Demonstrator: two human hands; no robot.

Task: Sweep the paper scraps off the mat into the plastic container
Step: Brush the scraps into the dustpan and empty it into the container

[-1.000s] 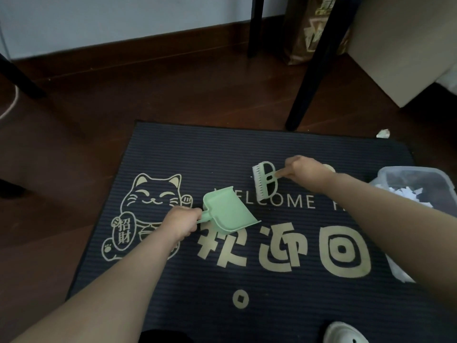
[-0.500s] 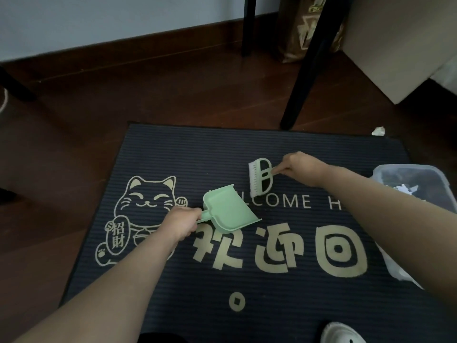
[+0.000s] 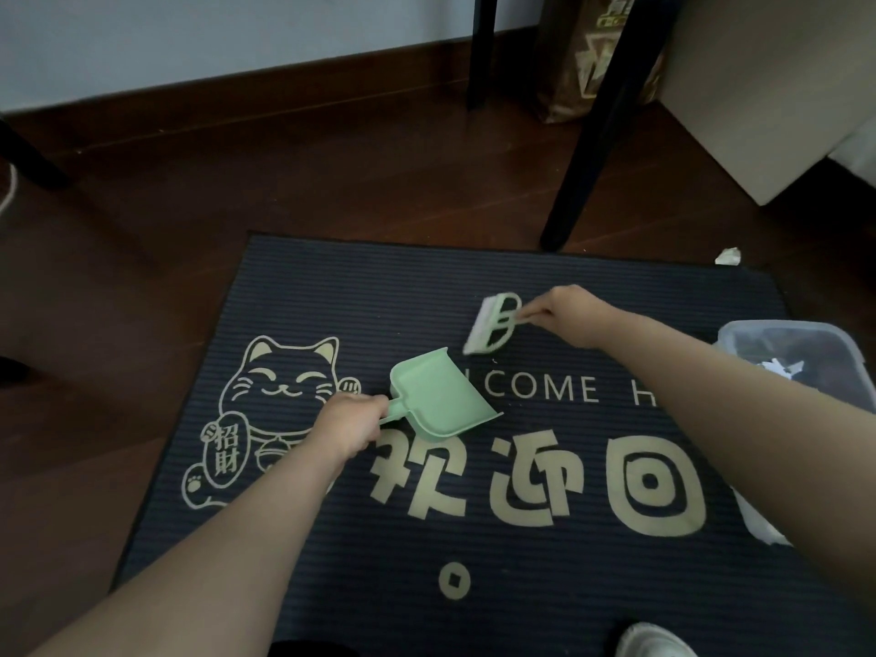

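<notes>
Hands over dark mat point(image 3: 332, 296): left hand point(image 3: 348, 426) fisted around green dustpan point(image 3: 438, 395) handle, right hand point(image 3: 571, 315) pinching blurred brush point(image 3: 493, 324). Plastic container point(image 3: 848, 348) at mat's right edge, partly hidden by forearm, holds paper scraps point(image 3: 782, 369).

Ribbed mat point(image 3: 474, 286), glossy wood floor point(image 3: 284, 182)

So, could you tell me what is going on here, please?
A person is cleaning a dark welcome mat. The left hand holds a green dustpan on the mat; the right hand holds a small brush just beyond it. A plastic container with paper scraps sits at the right.
</notes>
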